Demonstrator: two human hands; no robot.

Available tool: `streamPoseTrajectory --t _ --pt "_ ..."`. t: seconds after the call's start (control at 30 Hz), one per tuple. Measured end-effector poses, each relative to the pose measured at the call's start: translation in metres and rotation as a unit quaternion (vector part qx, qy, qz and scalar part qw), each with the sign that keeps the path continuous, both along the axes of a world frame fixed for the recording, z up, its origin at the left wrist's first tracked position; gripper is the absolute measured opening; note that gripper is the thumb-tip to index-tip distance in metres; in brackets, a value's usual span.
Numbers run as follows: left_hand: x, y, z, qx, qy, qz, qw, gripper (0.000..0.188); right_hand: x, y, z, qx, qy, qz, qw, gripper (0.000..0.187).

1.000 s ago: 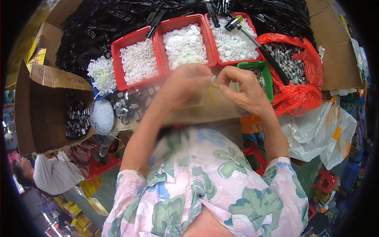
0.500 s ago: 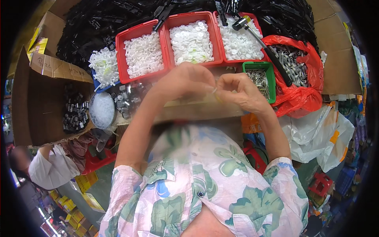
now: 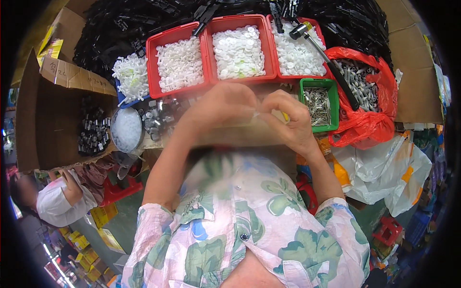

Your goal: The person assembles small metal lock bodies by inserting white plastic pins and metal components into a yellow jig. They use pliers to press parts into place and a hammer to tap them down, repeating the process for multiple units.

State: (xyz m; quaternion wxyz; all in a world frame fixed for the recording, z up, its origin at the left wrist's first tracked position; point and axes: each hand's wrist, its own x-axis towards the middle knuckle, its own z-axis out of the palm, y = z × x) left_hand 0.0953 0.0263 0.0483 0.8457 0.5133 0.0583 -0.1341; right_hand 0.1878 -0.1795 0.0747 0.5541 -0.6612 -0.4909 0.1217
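My left hand [image 3: 229,104] and my right hand [image 3: 292,120] meet over the near edge of the workbench, fingertips almost touching. Both have their fingers pinched together. A tiny white part [image 3: 256,114] shows at the fingertips between them, too blurred to name. Something small and yellow [image 3: 286,116] peeks out within the right hand's curled fingers. Motion smears the left hand, and its fingers hide what they may hold. Beyond the hands stand red trays [image 3: 210,55] filled with small white plastic pieces. Right of my right hand is a green tray [image 3: 304,103] of thin metal pins.
A black-handled hammer [image 3: 345,86] leans across the right tray and a red bag [image 3: 370,129] of grey parts. Black parts [image 3: 125,29] heap behind. On the left are a clear bowl [image 3: 126,130] of whitish pieces and a cardboard box [image 3: 48,120]. Another person [image 3: 62,201] sits lower left.
My hands stay together at nearly the same spot, the right one slightly turned. More yellow shows in its fingers. The whole view has shifted a little.
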Motion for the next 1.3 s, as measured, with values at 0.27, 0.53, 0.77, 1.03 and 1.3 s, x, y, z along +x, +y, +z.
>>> streamPoseTrajectory --t 0.27,0.53,0.77,1.03,1.3 --pt "-0.044 0.003 0.006 0.198 -0.003 0.212 0.957 0.020 -0.018 0.023 -0.020 -0.037 -0.094 -0.036 0.994 0.014" --pt "-0.096 -0.019 -0.011 0.514 -0.142 0.267 0.803 0.021 -0.027 0.045 -0.046 -0.058 -0.152 -0.032 0.986 0.013" --pt "-0.097 -0.030 -0.037 0.693 -0.289 0.222 0.622 0.034 -0.032 0.051 -0.055 -0.073 -0.129 -0.035 0.988 0.012" --pt "-0.100 -0.027 -0.048 0.737 -0.268 0.190 0.591 0.038 -0.031 0.052 -0.056 -0.082 -0.165 -0.028 0.982 0.010" --pt "-0.099 -0.027 -0.047 0.754 -0.266 0.169 0.577 0.038 -0.030 0.053 -0.047 -0.099 -0.178 -0.010 0.979 0.010"
